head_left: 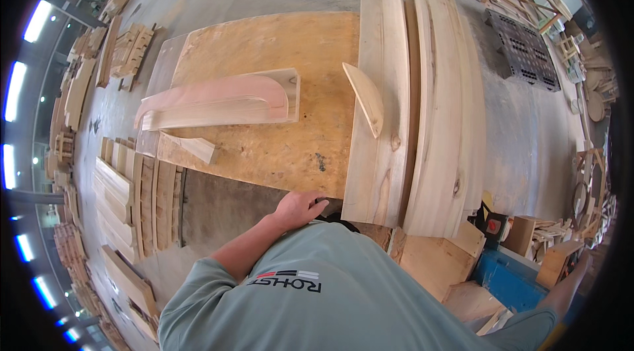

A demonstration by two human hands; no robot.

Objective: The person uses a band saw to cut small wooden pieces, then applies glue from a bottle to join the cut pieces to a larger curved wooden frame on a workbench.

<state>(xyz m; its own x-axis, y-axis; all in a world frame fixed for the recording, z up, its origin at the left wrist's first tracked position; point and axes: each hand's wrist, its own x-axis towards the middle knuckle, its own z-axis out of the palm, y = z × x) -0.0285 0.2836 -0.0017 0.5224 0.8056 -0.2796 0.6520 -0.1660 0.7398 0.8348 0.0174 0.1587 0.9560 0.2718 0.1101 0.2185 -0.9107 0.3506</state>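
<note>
My left hand is at my waist, by the near edge of a plywood-topped table. Its fingers are curled; whatever they may hold is hidden. On the table lies a pale wooden board with a pink curved template on it. A small wood offcut rests just nearer to me. To the right, a half-moon wood piece sits partly over a long, wide plank. My right arm reaches out to the far right, its hand dim at the picture's rim, fingers not readable.
More long curved planks stand beside the first, at the table's right. A blue machine or box and wooden boxes are at the lower right. Stacked boards fill the left; a black pallet lies upper right.
</note>
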